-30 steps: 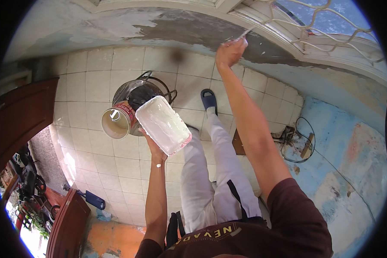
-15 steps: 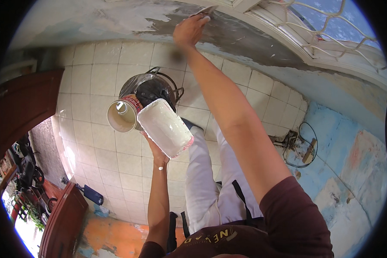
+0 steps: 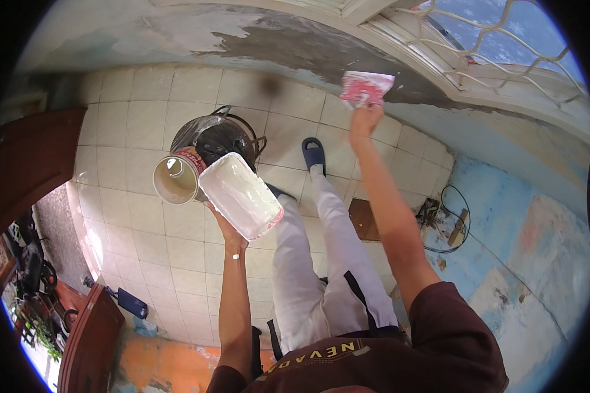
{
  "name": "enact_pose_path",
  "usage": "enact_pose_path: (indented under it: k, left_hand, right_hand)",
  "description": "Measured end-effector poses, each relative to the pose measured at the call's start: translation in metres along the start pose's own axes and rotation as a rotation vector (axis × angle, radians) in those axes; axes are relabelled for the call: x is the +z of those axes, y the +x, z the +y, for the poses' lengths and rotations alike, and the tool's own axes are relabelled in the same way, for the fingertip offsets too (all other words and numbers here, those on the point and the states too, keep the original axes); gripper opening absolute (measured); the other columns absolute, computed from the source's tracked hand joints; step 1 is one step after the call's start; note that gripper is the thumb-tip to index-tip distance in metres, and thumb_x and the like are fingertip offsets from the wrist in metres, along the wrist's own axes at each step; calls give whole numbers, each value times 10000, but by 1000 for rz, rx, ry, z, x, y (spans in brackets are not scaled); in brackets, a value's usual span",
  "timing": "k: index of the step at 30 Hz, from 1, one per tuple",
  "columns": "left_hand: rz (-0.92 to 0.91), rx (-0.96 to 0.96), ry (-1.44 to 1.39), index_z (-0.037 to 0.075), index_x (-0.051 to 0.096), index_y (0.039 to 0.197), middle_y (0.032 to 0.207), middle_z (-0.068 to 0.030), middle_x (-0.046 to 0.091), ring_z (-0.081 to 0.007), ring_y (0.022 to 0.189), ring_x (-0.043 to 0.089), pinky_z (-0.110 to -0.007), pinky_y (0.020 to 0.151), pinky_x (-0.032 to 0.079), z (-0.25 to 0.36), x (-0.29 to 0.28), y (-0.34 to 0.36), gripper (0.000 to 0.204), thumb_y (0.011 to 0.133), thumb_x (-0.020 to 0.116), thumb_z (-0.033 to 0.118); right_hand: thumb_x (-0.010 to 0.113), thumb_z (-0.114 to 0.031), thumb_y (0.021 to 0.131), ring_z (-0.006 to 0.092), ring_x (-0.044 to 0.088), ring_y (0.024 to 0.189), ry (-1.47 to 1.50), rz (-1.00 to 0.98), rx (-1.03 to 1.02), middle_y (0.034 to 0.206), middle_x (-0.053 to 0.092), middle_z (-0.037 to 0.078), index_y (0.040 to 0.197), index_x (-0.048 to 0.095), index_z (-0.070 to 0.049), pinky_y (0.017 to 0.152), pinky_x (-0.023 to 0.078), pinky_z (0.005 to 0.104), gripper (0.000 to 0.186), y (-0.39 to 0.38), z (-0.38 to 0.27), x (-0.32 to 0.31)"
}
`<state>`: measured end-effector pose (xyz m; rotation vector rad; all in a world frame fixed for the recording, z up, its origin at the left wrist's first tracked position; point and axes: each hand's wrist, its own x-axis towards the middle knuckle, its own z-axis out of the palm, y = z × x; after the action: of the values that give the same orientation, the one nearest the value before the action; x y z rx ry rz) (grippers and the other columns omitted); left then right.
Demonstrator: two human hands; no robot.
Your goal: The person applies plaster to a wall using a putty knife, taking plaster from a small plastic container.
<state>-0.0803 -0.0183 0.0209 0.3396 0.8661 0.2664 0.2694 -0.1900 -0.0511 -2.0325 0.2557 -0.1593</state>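
My left hand [image 3: 229, 226] grips a white rectangular tub [image 3: 236, 193] from below, its inside coated with a wet white paste and one corner stained pink. Held out to the right, my right hand [image 3: 366, 120] is closed round the handle of a wide putty knife [image 3: 368, 86]. White paste smears the pink and red face of the knife. Beyond it runs the wall [image 3: 295, 49], with a dark grey patch beside paler, patchy areas. The knife appears apart from the wall, though its exact distance is hard to tell.
A beige bucket [image 3: 176, 180] stands beside a round stool [image 3: 216, 124] with a black plastic bag on it. Above right is a window with a white grille [image 3: 498, 39]. A cable loop [image 3: 449, 223] lies near the blue wall. Brown door leaves [image 3: 88, 337] stand at left.
My right hand has come away from the wall, moving right and nearer, and the knife's face now shows. A slippered foot is now visible. The tub stays in my left hand.
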Motion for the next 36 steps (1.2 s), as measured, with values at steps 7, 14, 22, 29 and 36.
enact_pose_path:
  k: [7,14,22,29,36]
  left_hand:
    - [12,-12,95,160,134,1488,1514,-94,214,-286,1367,273,-422,1104,304,-4,21,3,832,881,228,720]
    - [-7,-20,140,142,137,1487,1519,-92,202,-277,1369,269,-409,1105,299,-14,39,2,847,879,228,724]
    - [16,-35,71,137,154,1484,1509,-93,236,-278,1357,297,-406,1096,315,-16,31,-1,838,884,235,716]
    - [-2,-6,56,141,161,1479,1498,-102,254,-281,1345,320,-414,1085,337,-12,34,-10,828,884,238,712]
    - [52,28,60,141,166,1478,1494,-99,260,-276,1340,328,-414,1082,341,-10,16,-11,831,881,247,713]
  right_hand:
    - [534,-166,934,125,393,638,87,99,199,691,496,9,783,559,11,553,337,331,235,57,-71,-48]
    - [539,-150,923,168,484,658,143,217,170,739,577,110,794,561,107,610,405,364,288,62,-92,-16]
    - [542,-168,906,261,567,673,66,190,190,745,619,186,782,565,134,663,437,403,327,53,-111,-1]
    - [544,-167,881,359,647,751,-6,171,106,782,647,260,798,605,133,690,459,440,317,42,-119,30]
    - [531,-151,887,364,646,772,36,130,172,795,646,264,822,598,147,704,466,436,312,15,-154,77]
